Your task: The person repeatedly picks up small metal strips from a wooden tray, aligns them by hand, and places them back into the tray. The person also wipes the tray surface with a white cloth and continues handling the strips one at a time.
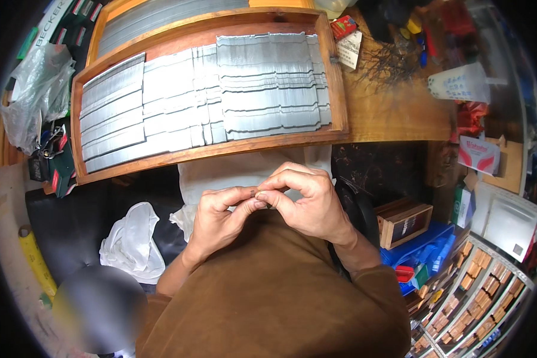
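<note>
Fingertips of the left hand and right hand meet, pinched closed on a tiny dark piece, its material too small to tell. Beyond the grip, a rectangular wooden tray holds flat rows of shiny grey strips. Left of the grip, a crumpled, translucent plastic bag rests on a smooth black surface.

Between our left hand and right hand, at fingertips: piece. Ahead of hands: tray, strips inside; beyond it, second tray. Ahead-right: tabletop, tangle of strands on it; farther right, cup. To our left: bag; farther left, tube. To our right: box; behind-right, rack.
</note>
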The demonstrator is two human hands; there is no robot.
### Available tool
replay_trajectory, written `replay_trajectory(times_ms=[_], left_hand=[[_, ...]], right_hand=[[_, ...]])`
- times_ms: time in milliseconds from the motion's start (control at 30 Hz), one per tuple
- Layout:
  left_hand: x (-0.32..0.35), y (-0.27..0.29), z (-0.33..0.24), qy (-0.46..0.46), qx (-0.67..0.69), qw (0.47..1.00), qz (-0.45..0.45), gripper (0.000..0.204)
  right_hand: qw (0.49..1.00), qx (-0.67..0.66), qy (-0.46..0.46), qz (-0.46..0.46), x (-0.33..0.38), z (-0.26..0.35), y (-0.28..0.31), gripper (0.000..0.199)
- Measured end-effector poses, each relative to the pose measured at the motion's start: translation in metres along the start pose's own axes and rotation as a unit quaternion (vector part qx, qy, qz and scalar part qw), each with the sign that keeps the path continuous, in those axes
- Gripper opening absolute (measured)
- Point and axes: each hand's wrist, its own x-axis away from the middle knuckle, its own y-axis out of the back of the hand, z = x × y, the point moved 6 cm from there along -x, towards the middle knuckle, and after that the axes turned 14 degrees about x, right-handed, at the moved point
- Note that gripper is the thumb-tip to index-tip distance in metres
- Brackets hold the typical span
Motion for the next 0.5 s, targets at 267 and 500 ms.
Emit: replay_trajectory(times_ms=[267, 500], left_hand=[[0.001, -0.003, 0.008, 0.027, 0.046, 0.998, -0.031, 0.014], [-0.005, -0.002, 0.038, 0.269, 0.272, 0.924, 0.011, 0.017]], right_hand=[[0.998, -0.048, -0.043, 0.009, -0.005, -0.017, -0.013, 0.008], [0.944, -0.263, -0.199, 0.013, -0.004, -0.061, -0.047, 0.019]])
